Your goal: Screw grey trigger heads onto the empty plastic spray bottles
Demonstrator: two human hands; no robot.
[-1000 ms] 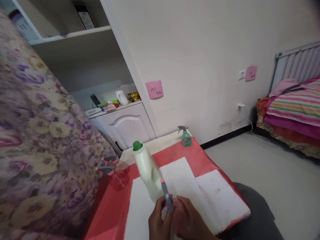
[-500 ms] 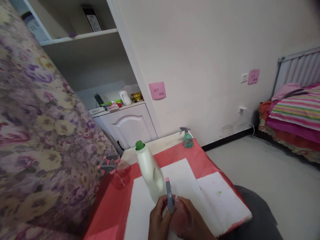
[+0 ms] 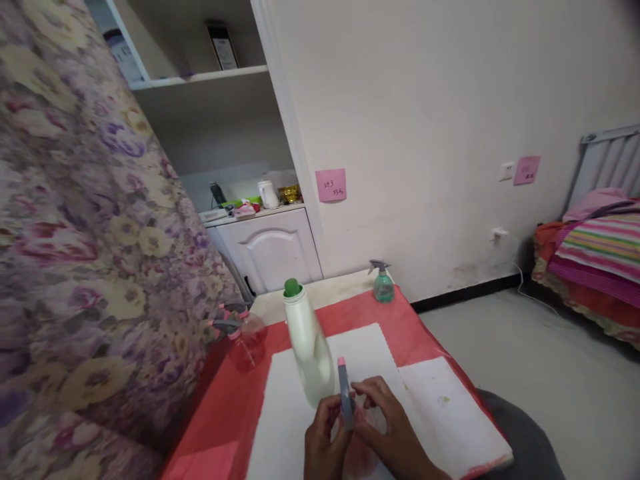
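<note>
Low in the view, both my hands meet over a white cloth [image 3: 295, 407] spread on a red table [image 3: 230, 407]. My left hand [image 3: 323, 447] is closed round the base of a grey spray head with a pink tip [image 3: 344, 393], which stands upright. My right hand [image 3: 393, 433] has its fingers curled onto the same spray head and a pinkish clear bottle under it, mostly hidden. A white bottle with a green cap [image 3: 306, 350] stands just behind my hands.
A pink clear spray bottle [image 3: 245, 337] stands at the table's left edge beside a flowered curtain [image 3: 85, 267]. A green spray bottle [image 3: 383, 283] sits at the far corner. White cupboard and shelves behind; a bed with striped bedding [image 3: 595, 253] at the right.
The view has swung left, so everything sits further right in the frame. My right hand's fingers have lifted up onto the spray head; my left hand keeps its hold.
</note>
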